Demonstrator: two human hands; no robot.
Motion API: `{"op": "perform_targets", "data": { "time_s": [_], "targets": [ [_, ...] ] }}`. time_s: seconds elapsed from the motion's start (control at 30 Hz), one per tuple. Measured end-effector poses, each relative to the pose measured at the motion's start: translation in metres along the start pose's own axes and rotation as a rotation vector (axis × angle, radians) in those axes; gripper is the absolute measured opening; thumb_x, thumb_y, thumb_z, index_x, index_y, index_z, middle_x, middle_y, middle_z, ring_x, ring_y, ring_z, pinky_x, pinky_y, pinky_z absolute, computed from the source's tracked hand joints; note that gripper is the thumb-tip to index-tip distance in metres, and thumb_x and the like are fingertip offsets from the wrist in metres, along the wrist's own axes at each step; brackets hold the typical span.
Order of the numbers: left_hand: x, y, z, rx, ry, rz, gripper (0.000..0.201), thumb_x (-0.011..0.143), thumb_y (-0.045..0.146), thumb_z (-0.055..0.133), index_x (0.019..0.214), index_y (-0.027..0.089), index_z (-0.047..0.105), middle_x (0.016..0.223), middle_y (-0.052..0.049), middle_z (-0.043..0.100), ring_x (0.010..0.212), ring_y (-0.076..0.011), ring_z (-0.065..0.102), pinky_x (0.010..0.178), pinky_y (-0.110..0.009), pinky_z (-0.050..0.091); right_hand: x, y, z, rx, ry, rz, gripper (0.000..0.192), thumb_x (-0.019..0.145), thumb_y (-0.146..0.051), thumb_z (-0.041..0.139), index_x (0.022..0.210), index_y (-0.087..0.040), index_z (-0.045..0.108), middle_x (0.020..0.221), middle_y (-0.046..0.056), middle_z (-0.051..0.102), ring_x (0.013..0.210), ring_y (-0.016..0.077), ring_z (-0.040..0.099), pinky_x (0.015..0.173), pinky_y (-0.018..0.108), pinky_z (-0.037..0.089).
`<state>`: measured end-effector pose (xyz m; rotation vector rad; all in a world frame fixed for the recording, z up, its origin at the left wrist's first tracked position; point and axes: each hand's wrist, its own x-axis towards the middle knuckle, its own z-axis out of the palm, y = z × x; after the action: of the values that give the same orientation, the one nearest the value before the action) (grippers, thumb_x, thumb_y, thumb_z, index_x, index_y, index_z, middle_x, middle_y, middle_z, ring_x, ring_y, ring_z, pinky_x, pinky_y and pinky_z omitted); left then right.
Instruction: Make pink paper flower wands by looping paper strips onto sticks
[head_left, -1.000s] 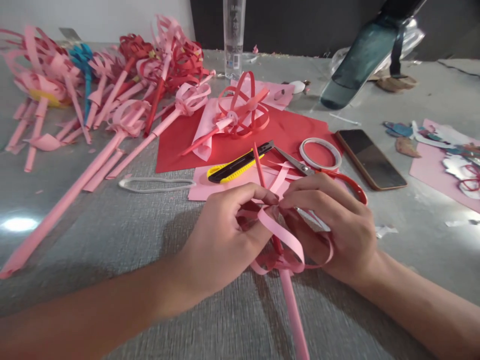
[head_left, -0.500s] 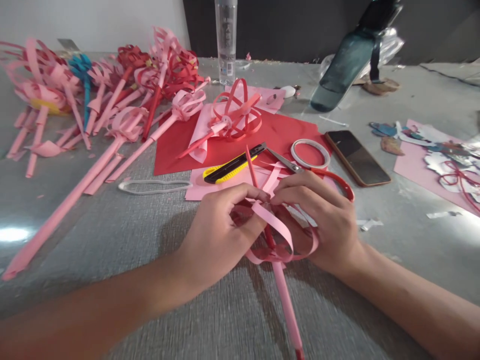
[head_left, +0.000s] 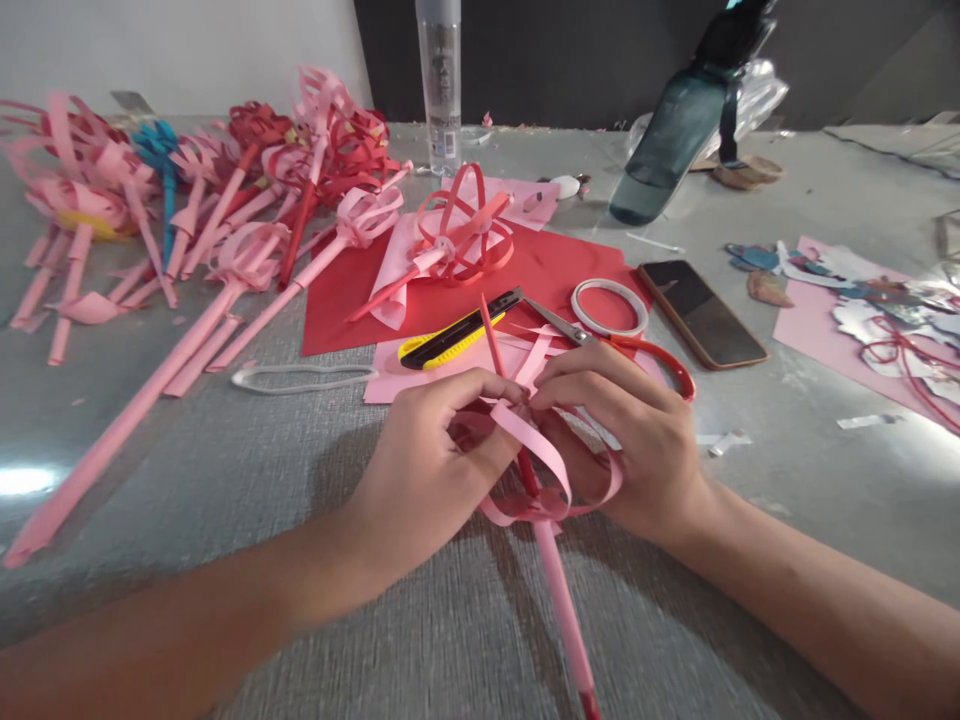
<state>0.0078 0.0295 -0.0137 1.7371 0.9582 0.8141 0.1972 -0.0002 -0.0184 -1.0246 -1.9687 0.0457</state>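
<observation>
My left hand (head_left: 427, 470) and my right hand (head_left: 637, 440) meet at the middle of the grey table (head_left: 225, 470), fingertips pinched together on a pink paper flower (head_left: 551, 475). Its looped pink strips curl between both palms, and its rolled pink stem (head_left: 562, 610) runs toward me, ending in a red tip. A thin red stick (head_left: 491, 340) rises from between my fingers. Just beyond my hands lie a yellow and black utility knife (head_left: 457, 338), red-handled scissors (head_left: 622, 345) and a tape roll (head_left: 609, 305).
A heap of finished pink, red and blue paper flowers (head_left: 210, 190) fills the far left. Red paper (head_left: 555, 275) with a red loop flower (head_left: 461, 235) lies beyond. A phone (head_left: 701, 312), dark green bottle (head_left: 664, 150), clear bottle (head_left: 440, 85) and paper scraps (head_left: 870, 300) stand around.
Both hands have stayed pinched on the pink flower's strips, working them slightly; the loops look pulled tighter. The view has drifted a little, so everything sits further left and higher in the picture.
</observation>
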Motion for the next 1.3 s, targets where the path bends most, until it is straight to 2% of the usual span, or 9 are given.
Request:
{"op": "perform_targets", "data": {
  "time_s": [0.4,0.57,0.67,0.97,1.3],
  "targets": [
    [0.0003,-0.0025,0.0007,0.033,0.024,-0.012,0.011,0.092,0.024,0.066,0.098,0.021,0.074,0.085,-0.001,0.074,0.072,-0.0154,0.070,0.056,-0.020,0.055,-0.0027,0.0026,0.0041,0.014,-0.005,0.018,0.020,0.089,-0.003,0.058,0.095,-0.022,0.059,0.094,0.005,0.067,0.081,0.0164,0.065,0.071,0.032,0.054],
    [0.0005,-0.0021,0.0009,0.039,0.026,0.004,0.011,0.092,0.024,0.066,0.098,0.021,0.074,0.086,-0.001,0.074,0.074,-0.0148,0.071,0.061,-0.020,0.057,-0.0059,0.0063,0.0026,0.043,-0.060,0.032,0.017,0.091,-0.004,0.059,0.097,-0.020,0.059,0.101,0.007,0.067,0.088,0.0174,0.066,0.076,0.033,0.055],
    [0.0006,-0.0010,0.0004,0.014,0.001,-0.007,0.011,0.092,0.023,0.064,0.098,0.020,0.073,0.086,-0.001,0.074,0.070,-0.0130,0.070,0.059,-0.019,0.056,-0.0064,0.0073,0.0014,0.060,-0.081,0.038,0.018,0.090,-0.004,0.058,0.098,-0.020,0.058,0.103,0.007,0.067,0.088,0.0175,0.065,0.076,0.033,0.054],
    [0.0009,-0.0013,0.0001,0.013,-0.001,-0.003,0.010,0.093,0.025,0.064,0.096,0.020,0.071,0.088,-0.002,0.075,0.075,-0.0158,0.070,0.061,-0.022,0.056,-0.0037,0.0047,0.0025,0.048,-0.026,0.024,0.019,0.089,-0.005,0.059,0.097,-0.023,0.057,0.100,0.006,0.068,0.087,0.0183,0.066,0.075,0.034,0.055],
    [-0.0002,-0.0027,0.0002,-0.013,0.000,-0.002,0.013,0.097,0.032,0.064,0.098,0.021,0.070,0.086,0.000,0.074,0.072,-0.0134,0.070,0.060,-0.020,0.055,-0.0042,0.0050,0.0027,0.038,0.002,0.003,0.021,0.088,-0.004,0.063,0.100,-0.021,0.061,0.099,0.006,0.068,0.085,0.0175,0.066,0.073,0.033,0.055]
  ]
}}
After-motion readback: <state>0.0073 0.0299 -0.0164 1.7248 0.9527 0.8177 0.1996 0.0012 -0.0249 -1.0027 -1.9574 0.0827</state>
